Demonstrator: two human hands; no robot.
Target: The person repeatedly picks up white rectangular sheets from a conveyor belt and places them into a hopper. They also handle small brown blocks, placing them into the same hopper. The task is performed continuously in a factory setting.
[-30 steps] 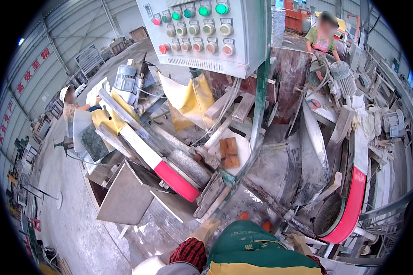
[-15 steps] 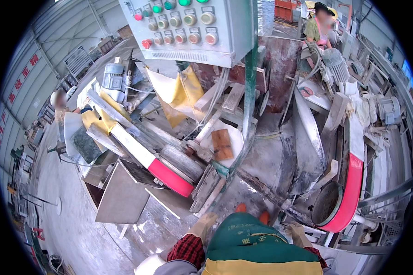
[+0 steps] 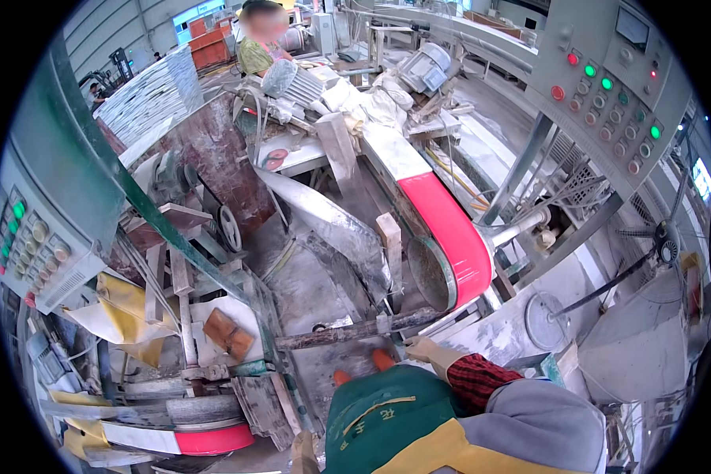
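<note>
My right hand (image 3: 433, 354), in a tan glove below a red-and-black checked cuff, extends in front of my body near the dark bar (image 3: 359, 329). Its fingers point forward and look loosely stretched, with nothing seen in them. Low in the picture, beside my green apron (image 3: 379, 419), my left hand (image 3: 302, 453) shows only as a tan glove; its fingers are hidden. Ahead on the right is a belt machine with a red-and-white guard (image 3: 454, 245) over a round wheel (image 3: 431, 274). A second red-and-white guard (image 3: 213, 441) lies low on the left.
Button panels stand at left (image 3: 35, 249) and right (image 3: 608, 103). A curved metal plate (image 3: 328, 225) rises ahead. A brown block (image 3: 229, 333) rests on a white surface at left. Motors (image 3: 425, 67) and a co-worker (image 3: 257, 51) are farther back. A fan (image 3: 667, 243) is at right.
My view has turned to the right. The left panel and guard have shifted leftward, the right machine is now central, and a second panel has come into view. My right forearm shows more.
</note>
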